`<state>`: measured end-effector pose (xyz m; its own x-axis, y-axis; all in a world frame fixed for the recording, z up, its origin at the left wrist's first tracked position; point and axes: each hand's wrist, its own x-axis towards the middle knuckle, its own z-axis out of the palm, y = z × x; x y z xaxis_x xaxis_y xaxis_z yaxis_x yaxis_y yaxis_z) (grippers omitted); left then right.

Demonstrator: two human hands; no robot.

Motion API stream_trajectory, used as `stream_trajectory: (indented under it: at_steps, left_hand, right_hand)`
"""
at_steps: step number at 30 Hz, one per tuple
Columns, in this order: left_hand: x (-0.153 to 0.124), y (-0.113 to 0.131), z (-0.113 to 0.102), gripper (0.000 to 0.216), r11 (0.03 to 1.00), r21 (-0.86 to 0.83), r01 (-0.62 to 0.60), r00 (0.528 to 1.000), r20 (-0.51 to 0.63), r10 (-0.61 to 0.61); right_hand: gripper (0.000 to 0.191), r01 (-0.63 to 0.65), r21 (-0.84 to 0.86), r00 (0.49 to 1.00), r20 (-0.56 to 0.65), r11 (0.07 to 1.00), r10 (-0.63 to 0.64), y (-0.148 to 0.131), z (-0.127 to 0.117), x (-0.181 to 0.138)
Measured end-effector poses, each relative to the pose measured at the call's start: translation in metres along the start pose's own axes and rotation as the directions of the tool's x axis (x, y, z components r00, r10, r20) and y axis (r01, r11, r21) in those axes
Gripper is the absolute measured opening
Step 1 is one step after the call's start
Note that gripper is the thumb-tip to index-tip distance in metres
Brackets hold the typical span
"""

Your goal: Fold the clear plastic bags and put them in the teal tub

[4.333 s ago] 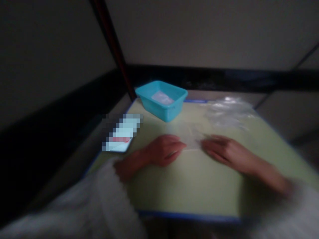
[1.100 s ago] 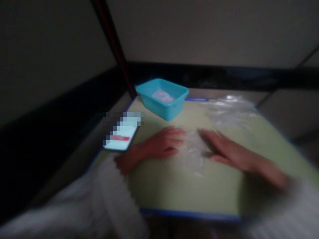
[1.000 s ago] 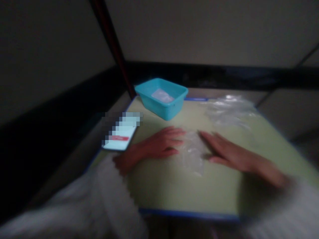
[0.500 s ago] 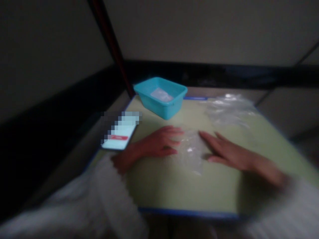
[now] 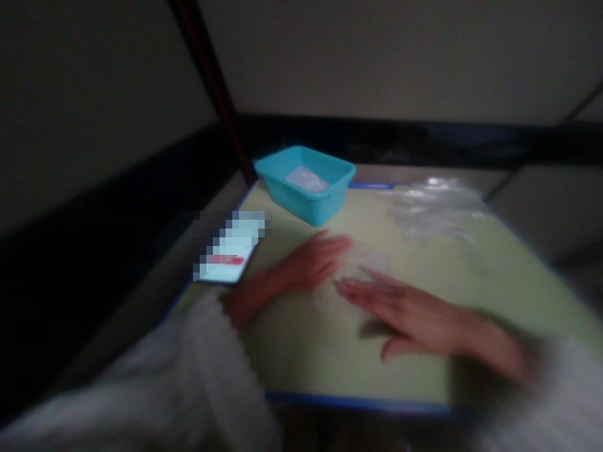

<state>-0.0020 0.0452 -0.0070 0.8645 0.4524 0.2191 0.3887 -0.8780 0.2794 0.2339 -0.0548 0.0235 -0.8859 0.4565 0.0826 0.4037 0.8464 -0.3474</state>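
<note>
A clear plastic bag [image 5: 372, 256] lies flat on the pale yellow tabletop between my hands, its outline faint. My left hand [image 5: 315, 260] rests on the bag's left side, fingers stretched out and pointing right. Over the bag's near part is my right hand [image 5: 400, 307], palm down with its fingers extended and thumb apart. It covers part of the bag; whether it touches the plastic I cannot tell. Neither hand grips anything.
A turquoise plastic basket [image 5: 325, 207] at the back holds a whitish packet [image 5: 307, 179]. More clear plastic bags [image 5: 438, 204] lie heaped at the back right. A phone [image 5: 230, 251] with a lit screen lies by the left edge of the blue-rimmed table [image 5: 339, 370].
My right hand has moved left and nearer to me, across the bag. My left hand has stayed almost in place, with its fingers drawn closer together.
</note>
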Motion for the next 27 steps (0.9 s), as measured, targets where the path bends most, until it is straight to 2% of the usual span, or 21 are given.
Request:
stream_trajectory:
  at_steps: [5,11,27]
  left_hand:
    - [0.000,-0.001,-0.002,0.046,0.999,0.032,-0.027,0.998,0.055,0.025]
    - [-0.001,-0.001,-0.002,0.048,1.000,0.025,0.020,0.995,0.100,-0.022]
    - [0.000,0.001,-0.002,0.051,0.997,0.037,0.061,0.987,0.149,-0.066]
  right_hand:
    - [0.076,0.021,0.010,0.999,0.040,1.000,-0.022,-0.009,0.008,0.004]
    - [0.075,0.033,0.026,0.997,0.063,0.999,-0.034,-0.010,0.010,0.004]
    - [0.077,0.026,0.004,0.996,0.089,1.000,-0.026,-0.013,0.009,0.001]
